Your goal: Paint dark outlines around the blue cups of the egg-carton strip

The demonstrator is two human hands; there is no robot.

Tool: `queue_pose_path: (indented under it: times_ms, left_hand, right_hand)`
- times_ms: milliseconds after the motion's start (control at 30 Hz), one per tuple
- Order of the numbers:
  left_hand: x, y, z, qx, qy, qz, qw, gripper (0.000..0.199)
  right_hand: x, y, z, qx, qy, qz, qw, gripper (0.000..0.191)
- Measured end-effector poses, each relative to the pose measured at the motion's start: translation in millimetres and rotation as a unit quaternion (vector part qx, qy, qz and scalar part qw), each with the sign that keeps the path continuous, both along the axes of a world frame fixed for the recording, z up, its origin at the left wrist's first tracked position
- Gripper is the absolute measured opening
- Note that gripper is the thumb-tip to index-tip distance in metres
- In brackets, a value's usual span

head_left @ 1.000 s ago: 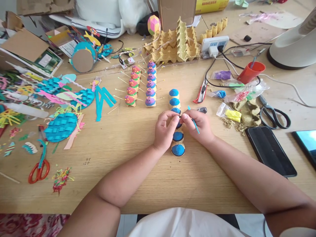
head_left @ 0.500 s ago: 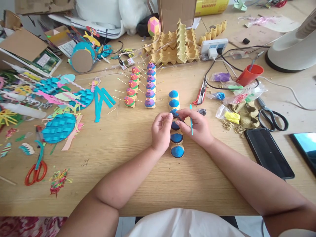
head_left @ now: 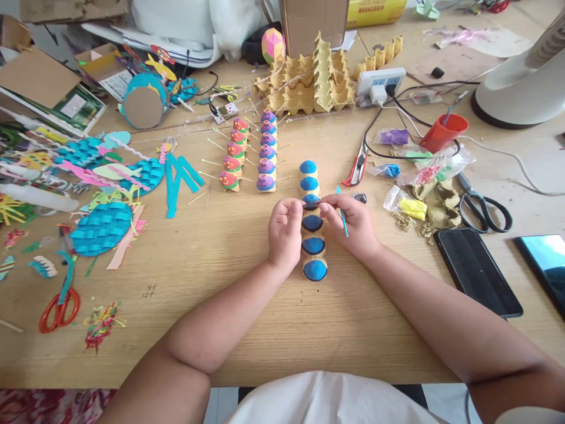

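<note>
A row of egg-carton cups topped with blue clay domes (head_left: 313,245) stands upright on the table in front of me. Dark rims run along the lower edges of the nearer domes. Over the middle of the row, my left hand (head_left: 286,232) and my right hand (head_left: 352,222) pinch a thin dark strip (head_left: 311,204), apparently clay, between their fingertips. A slim light-blue modelling tool (head_left: 344,219) is also tucked in my right hand, pointing down toward the table. Fingers partly hide the strip's ends. A small dark packet (head_left: 360,198) lies just beyond my right hand.
Two decorated carton rows, pink (head_left: 232,164) and purple (head_left: 266,166), stand at left with pins sticking out. At right lie a red box cutter (head_left: 356,168), a yellow clay packet (head_left: 413,208), black scissors (head_left: 484,211) and a phone (head_left: 477,271). Paper crafts (head_left: 102,228) crowd the left.
My hands have drawn slightly apart, and the dark strip now lies more level between them. The blue tool has tilted in my right hand. The whole view has shifted slightly.
</note>
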State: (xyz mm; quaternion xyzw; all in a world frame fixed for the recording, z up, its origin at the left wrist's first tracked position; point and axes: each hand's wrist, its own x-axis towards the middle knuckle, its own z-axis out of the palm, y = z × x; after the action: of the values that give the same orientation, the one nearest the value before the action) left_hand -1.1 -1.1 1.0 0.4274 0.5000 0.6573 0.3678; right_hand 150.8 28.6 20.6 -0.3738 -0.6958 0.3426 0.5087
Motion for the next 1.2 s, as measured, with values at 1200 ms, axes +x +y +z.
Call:
queue_pose_path:
  times_ms: [1200]
  left_hand:
    - [2.4, 2.3, -0.3, -0.025, -0.066, 0.029, 0.997, 0.046]
  right_hand:
    - [4.3, 7.3, -4.7, 0.01, -0.014, -0.061, 0.998, 0.037]
